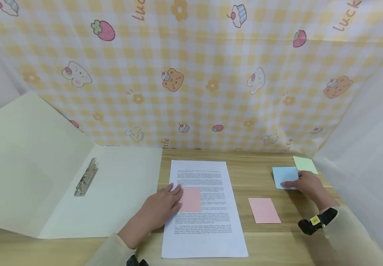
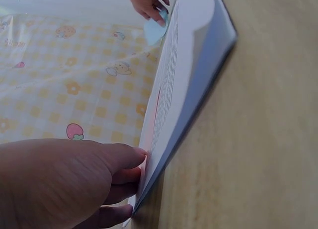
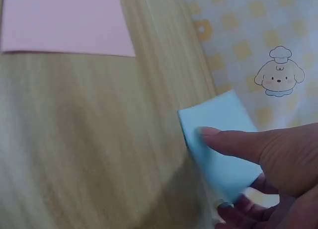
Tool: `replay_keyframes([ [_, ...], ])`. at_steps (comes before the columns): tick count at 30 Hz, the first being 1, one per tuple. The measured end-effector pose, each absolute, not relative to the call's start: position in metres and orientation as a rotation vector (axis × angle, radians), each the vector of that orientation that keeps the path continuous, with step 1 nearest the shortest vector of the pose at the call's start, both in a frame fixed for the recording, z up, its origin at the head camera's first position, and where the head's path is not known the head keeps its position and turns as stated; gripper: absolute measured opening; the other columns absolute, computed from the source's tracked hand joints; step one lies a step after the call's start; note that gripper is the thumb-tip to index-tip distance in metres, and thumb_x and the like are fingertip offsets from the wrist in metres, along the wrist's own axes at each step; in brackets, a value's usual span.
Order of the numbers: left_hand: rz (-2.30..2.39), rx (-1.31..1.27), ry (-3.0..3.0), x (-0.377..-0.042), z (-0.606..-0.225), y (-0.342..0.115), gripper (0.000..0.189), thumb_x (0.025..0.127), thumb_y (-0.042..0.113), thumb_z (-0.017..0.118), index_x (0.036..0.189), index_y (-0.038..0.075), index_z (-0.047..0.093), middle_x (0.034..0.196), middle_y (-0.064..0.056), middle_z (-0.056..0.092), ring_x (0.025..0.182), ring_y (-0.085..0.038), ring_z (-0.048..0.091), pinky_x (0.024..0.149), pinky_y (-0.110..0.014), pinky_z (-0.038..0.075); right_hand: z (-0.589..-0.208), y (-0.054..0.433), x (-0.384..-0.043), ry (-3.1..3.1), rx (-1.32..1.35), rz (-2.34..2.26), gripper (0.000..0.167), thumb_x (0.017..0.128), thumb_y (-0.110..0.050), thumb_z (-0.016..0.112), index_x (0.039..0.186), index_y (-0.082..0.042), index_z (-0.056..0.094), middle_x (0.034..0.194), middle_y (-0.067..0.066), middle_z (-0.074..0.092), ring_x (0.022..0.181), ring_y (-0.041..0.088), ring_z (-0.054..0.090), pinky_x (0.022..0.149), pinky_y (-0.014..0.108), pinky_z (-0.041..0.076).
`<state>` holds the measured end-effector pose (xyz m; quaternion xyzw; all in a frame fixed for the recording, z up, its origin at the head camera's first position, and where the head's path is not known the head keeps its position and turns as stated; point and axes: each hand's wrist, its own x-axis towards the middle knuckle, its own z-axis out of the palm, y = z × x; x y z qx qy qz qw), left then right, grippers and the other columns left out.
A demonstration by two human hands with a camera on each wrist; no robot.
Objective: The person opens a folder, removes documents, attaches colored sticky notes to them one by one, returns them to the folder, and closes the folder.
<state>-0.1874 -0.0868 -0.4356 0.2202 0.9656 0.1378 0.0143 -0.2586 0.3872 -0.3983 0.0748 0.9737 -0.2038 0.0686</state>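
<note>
The right hand (image 1: 311, 187) is pinching the blue note (image 1: 285, 173), thumb on top and fingers beneath; the left hand (image 1: 158, 208) is lying with fingers spread on the paper (image 1: 206, 242), touching its pink note (image 1: 192, 200). The blue note is sitting at the right hand's ten o'clock, far nearer it than the left, and is looking too square for a clear long axis. From it, the paper is lying between eight and nine, its length running twelve to six, with a loose pink note (image 1: 264, 211) resting at seven.
</note>
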Motion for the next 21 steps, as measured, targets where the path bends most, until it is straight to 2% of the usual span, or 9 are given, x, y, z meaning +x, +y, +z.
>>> replay_keyframes([
  [4, 0.418, 0.687, 3.012, -0.187, -0.436, -0.087, 0.048, 0.1, 0.03, 0.062, 0.141, 0.006, 0.058, 0.152, -0.009, 0.054, 0.145, -0.036, 0.046, 0.112, -0.053, 0.045, -0.401, 0.388, -0.255, 2.952, 0.184, -0.671, 0.064, 0.088, -0.035, 0.076, 0.117, 0.019, 0.058, 0.103, 0.029, 0.065, 0.087, 0.03, 0.056, 0.072, 0.036, 0.048],
  [7, 0.422, 0.678, 3.013, -0.187, -0.436, -0.087, 0.048, 0.1, 0.03, 0.062, 0.141, 0.006, 0.058, 0.152, -0.009, 0.054, 0.145, -0.035, 0.046, 0.112, -0.053, 0.045, -0.403, 0.388, -0.253, 2.861, 0.13, -0.854, 0.059, 0.095, -0.026, 0.066, 0.126, 0.022, 0.05, 0.111, 0.032, 0.062, 0.091, 0.026, 0.06, 0.072, 0.032, 0.053],
  [12, 0.444, 0.666, 3.017, -0.186, -0.437, -0.087, 0.048, 0.1, 0.03, 0.063, 0.141, 0.007, 0.059, 0.151, -0.008, 0.054, 0.145, -0.035, 0.046, 0.112, -0.053, 0.045, -0.402, 0.382, -0.249, 2.572, 0.064, -1.264, 0.053, 0.102, -0.009, 0.044, 0.141, 0.025, 0.029, 0.129, 0.038, 0.053, 0.103, 0.016, 0.065, 0.084, 0.028, 0.059],
  [15, 0.444, 0.668, 3.018, -0.186, -0.438, -0.087, 0.048, 0.1, 0.03, 0.063, 0.141, 0.007, 0.059, 0.151, -0.008, 0.054, 0.145, -0.036, 0.046, 0.112, -0.054, 0.045, -0.4, 0.378, -0.245, 2.401, 0.015, -1.481, 0.056, 0.103, -0.004, 0.037, 0.147, 0.024, 0.017, 0.133, 0.028, 0.059, 0.106, 0.009, 0.068, 0.09, 0.028, 0.058],
  [17, 0.444, 0.671, 3.019, -0.187, -0.438, -0.087, 0.048, 0.1, 0.03, 0.063, 0.142, 0.007, 0.058, 0.151, -0.008, 0.054, 0.145, -0.036, 0.046, 0.112, -0.054, 0.045, -0.399, 0.375, -0.242, 2.301, -0.018, -1.604, 0.059, 0.104, -0.003, 0.037, 0.15, 0.022, 0.011, 0.129, 0.013, 0.067, 0.105, 0.005, 0.07, 0.092, 0.027, 0.058],
  [19, 0.445, 0.677, 3.02, -0.187, -0.438, -0.087, 0.048, 0.1, 0.029, 0.063, 0.142, 0.006, 0.058, 0.152, -0.008, 0.054, 0.145, -0.036, 0.046, 0.113, -0.054, 0.045, -0.398, 0.371, -0.238, 2.208, -0.049, -1.712, 0.063, 0.104, -0.002, 0.04, 0.151, 0.021, 0.005, 0.122, 0.0, 0.07, 0.105, 0.006, 0.071, 0.093, 0.028, 0.059],
  [21, 0.452, 0.681, 3.02, -0.187, -0.439, -0.087, 0.048, 0.1, 0.029, 0.063, 0.141, 0.006, 0.058, 0.151, -0.009, 0.054, 0.145, -0.036, 0.046, 0.113, -0.054, 0.044, -0.398, 0.366, -0.235, 2.114, -0.077, -1.803, 0.067, 0.105, -0.004, 0.042, 0.151, 0.02, 0.001, 0.117, -0.004, 0.072, 0.106, 0.01, 0.072, 0.093, 0.03, 0.059],
])
